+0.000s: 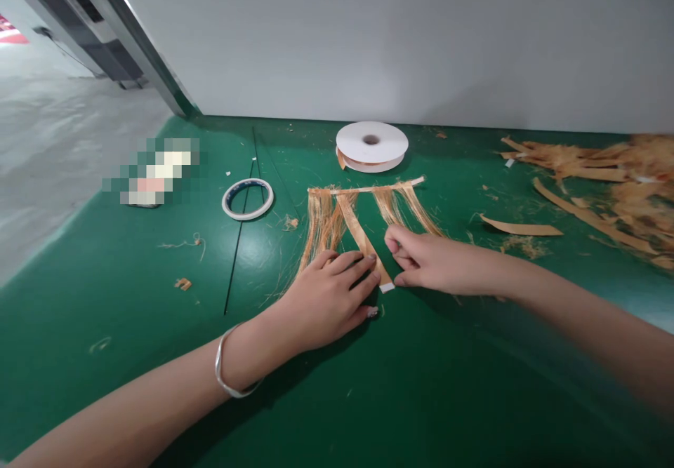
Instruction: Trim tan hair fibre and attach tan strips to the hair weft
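On the green table, my left hand [331,298] lies with fingers extended over an orange ribbon strip [356,224], pressing near its lower end. That end carries a small white tab [387,288]. My right hand [421,261] is curled just right of the strip's lower end; whatever its fingers may pinch is hidden. The strip hangs from a thin pale band [363,189], along which frayed orange threads [319,219] form a fringe. More threads [388,207] spread from the band's right part, partly behind my right hand.
Behind the fringe lies a white spool [371,146] with orange ribbon. A tape roll [247,200] sits over a thin black rod [234,261] at left. Ribbon scraps [632,180] pile up at right, near a loose strip [521,227]. A grey wall [394,40] borders the table's far edge.
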### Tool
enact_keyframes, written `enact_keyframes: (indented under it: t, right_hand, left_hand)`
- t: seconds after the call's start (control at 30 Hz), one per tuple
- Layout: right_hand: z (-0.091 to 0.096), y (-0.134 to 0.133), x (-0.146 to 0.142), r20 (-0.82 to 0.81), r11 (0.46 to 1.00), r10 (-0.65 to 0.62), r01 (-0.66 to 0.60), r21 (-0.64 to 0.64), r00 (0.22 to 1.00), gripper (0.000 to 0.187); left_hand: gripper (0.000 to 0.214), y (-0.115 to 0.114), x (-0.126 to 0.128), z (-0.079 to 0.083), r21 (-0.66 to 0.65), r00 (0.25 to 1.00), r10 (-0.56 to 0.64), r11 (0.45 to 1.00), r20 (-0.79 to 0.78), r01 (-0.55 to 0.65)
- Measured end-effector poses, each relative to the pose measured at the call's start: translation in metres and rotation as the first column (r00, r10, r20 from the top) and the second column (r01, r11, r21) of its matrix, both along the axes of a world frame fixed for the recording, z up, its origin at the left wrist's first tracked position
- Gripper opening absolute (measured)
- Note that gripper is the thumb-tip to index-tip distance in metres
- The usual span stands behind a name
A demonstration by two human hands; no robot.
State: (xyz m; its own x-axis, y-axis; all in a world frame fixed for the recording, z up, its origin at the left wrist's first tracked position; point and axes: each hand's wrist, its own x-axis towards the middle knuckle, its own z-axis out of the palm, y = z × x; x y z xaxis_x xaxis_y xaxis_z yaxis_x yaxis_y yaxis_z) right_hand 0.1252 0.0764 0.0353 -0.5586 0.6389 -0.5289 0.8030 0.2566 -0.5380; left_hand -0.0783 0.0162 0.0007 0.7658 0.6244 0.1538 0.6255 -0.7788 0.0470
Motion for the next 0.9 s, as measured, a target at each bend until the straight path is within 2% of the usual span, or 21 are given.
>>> enact_keyframes:
  t: [0.07,0.13,0.23,0.4,0.57,0.7,0.83,0.9]
  right_hand:
    - [0.0,0.0,0.003,-0.067,0.998,-0.039,0.036,-0.048,0.997,0.028]
    - [-0.002,-0.001,0.002,-0.081,0.998,-0.067,0.066,-0.022,0.994,0.031]
    - [-0.005,-0.003,-0.003,-0.025,0.996,-0.083,0.084,0.041,0.996,0.034]
    - [-0.003,0.002,-0.01,0.073,0.998,-0.058,0.055,0.04,0.996,0.038]
    - [0.005,0.013,-0.012,0.112,0.999,-0.019,0.022,-0.026,0.994,0.035]
    - [0.008,0.013,-0.011,0.052,0.992,-0.02,0.026,-0.121,0.998,0.035]
    - [0.005,0.01,-0.01,0.061,0.998,-0.038,0.041,-0.046,0.997,0.038]
    - [0.003,0.01,-0.008,0.054,0.998,-0.035,0.038,-0.054,0.998,0.039]
  left_hand:
    - [0.041,0.0,0.0,0.001,-0.003,1.0,0.002,1.0,-0.011,-0.002]
    - [0.04,0.0,0.0,0.001,-0.006,1.0,0.001,1.0,-0.018,-0.002]
    - [0.037,0.0,-0.001,0.001,-0.01,1.0,-0.014,1.0,-0.018,0.014]
    - [0.035,0.001,-0.003,0.001,0.013,0.998,-0.044,0.999,-0.035,0.045]
    - [0.034,0.003,-0.003,0.001,0.043,0.996,-0.035,0.998,-0.081,0.038]
    - [0.034,0.002,-0.002,0.002,0.057,0.996,-0.034,0.998,-0.083,0.039]
    - [0.034,0.002,-0.002,0.003,0.041,0.995,-0.03,0.999,-0.094,0.034]
    - [0.035,0.002,-0.002,0.004,0.038,0.995,-0.027,0.999,-0.098,0.031]
